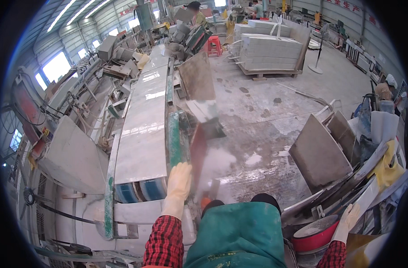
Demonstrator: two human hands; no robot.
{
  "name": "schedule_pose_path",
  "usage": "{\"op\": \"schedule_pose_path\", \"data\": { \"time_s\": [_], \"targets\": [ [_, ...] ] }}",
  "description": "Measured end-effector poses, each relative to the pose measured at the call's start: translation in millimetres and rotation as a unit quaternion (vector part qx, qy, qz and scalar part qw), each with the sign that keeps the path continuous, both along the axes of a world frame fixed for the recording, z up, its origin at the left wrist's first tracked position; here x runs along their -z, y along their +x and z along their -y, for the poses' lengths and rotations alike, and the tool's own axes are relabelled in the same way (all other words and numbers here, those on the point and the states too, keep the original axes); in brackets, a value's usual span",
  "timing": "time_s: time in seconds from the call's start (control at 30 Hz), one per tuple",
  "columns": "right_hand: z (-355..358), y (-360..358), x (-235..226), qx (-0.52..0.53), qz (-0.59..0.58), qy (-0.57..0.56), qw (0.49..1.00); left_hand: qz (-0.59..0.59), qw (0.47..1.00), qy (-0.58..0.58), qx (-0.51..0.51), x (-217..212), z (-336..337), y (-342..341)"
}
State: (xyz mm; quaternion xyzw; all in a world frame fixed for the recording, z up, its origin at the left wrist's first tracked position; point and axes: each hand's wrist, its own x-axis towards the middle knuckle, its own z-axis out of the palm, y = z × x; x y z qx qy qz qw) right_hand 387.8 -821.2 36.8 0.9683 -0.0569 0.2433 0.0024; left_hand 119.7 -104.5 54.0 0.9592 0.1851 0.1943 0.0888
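Observation:
My left hand [179, 179], in a cream rubber glove, lies on the right edge of the conveyor beside its green side rail [174, 138]. Its fingers point forward, looking extended rather than wrapped round anything. Beside it, a long pale stone slab [141, 156] lies on the conveyor, its near end above blue rollers [154, 189]. My right hand [348, 219], gloved alike, is low at the right with fingers stretched out. It rests by the lower end of a white stone strip [368, 194]; whether it touches the strip, I cannot tell. A red round tub [314, 239] stands just left of it.
Brown slabs [320, 154] lean at the right, near a yellow cloth [388, 167]. A pallet of stacked pale slabs [271, 51] and a red stool [214, 46] stand farther off. The wet floor [253, 120] has puddles and dark patches. Machinery lines the left; other people are in the distance.

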Motion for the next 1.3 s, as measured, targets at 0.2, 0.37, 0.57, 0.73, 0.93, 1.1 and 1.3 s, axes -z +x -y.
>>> {"op": "schedule_pose_path", "data": {
  "time_s": [0.2,0.37,0.57,0.73,0.93,1.1,1.3],
  "targets": [
    [-6.0,-6.5,-1.2,0.010,-0.008,0.012,1.000,-0.001,1.000,-0.008,-0.013,4.9,-2.4,-0.3],
    [-11.3,-11.7,-0.2,-0.003,0.011,0.009,1.000,0.002,1.000,-0.002,-0.016,5.9,-4.5,-2.4],
    [-5.0,-13.4,8.8,-0.006,-0.003,0.004,1.000,0.000,1.000,-0.004,-0.025,-3.7,1.6,-2.0],
    [-22.4,-28.5,-8.8,0.003,-0.027,0.012,1.000,0.008,1.000,-0.002,-0.012,-1.5,1.1,0.9],
    [-19.5,-28.1,0.1,-0.030,0.019,-0.008,0.999,0.026,1.000,0.010,-0.009,1.7,0.2,-3.3],
    [-16.3,-28.4,8.2,-0.035,0.026,-0.010,0.999,0.042,0.999,0.021,-0.009,4.0,0.3,-2.9],
    [-15.1,-31.3,15.6,-0.056,0.053,-0.018,0.997,0.048,0.999,0.020,-0.002,4.3,-1.1,-2.6]
  ]
}}
